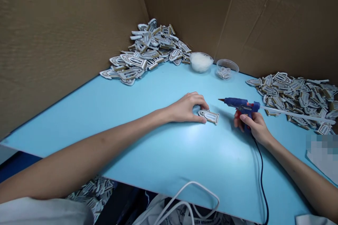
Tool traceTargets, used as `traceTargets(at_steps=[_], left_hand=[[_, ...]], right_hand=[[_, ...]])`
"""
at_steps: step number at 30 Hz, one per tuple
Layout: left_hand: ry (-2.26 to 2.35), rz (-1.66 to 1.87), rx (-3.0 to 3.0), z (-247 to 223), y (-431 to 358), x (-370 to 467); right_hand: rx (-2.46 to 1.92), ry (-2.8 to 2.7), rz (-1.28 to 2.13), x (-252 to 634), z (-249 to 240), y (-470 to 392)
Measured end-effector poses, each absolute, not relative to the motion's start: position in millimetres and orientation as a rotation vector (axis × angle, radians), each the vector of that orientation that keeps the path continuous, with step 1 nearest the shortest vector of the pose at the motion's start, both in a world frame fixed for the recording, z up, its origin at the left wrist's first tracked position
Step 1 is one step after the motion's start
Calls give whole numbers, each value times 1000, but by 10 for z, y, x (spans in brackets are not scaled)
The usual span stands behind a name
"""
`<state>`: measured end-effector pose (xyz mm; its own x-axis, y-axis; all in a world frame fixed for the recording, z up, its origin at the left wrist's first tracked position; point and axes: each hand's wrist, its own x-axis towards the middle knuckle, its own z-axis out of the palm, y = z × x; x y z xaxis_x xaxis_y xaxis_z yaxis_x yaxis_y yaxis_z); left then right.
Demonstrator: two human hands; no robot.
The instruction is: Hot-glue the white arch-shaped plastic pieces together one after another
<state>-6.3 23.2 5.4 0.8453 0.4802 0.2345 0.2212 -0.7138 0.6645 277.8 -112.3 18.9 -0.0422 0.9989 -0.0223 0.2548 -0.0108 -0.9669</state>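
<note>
My left hand [188, 108] rests on the light blue tabletop, its thumb and fingers closed around the edges of a small white arch-shaped frame piece [209, 116] with brown trim. That piece lies near the middle of the table. To the right, my right hand [255, 124] grips a blue hot glue gun [239, 103] by its handle. The brown-tipped nozzle points left, above and to the right of the frame piece. A long whitish glue stick [295, 114] sticks out of the gun's rear, and a black cord [262, 179] hangs from the handle.
Similar frame pieces form a pile [150, 49] at the back and another pile [301, 95] at right. Between them stand a clear tub of white material [201, 62] and a clear cup [227, 68] with small parts. Cardboard walls [79, 24] enclose the table. White cable [195, 184] loops over the front edge.
</note>
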Motion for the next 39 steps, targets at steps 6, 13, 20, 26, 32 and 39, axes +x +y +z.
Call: traceTargets(at_steps=[6,13,20,26,32,39], left_hand=[[466,448,2355,67,230,-74],[505,417,2370,72,204,-71],[507,408,2375,81,195,-67],[494,412,2385,78,176,-59],[489,409,2394,84,172,-55],[492,407,2397,88,172,-53]], right_hand=[[-1516,-1661,1027,2776,164,-1213],[-1599,-1822,887,2717,145,-1236],[-1621,-1888,852,2672,182,-1209],[-1614,-1890,845,2664,184,-1211],[-1616,-1908,837,2658,180,-1213],[-1621,-1914,824,2653,183,-1218]])
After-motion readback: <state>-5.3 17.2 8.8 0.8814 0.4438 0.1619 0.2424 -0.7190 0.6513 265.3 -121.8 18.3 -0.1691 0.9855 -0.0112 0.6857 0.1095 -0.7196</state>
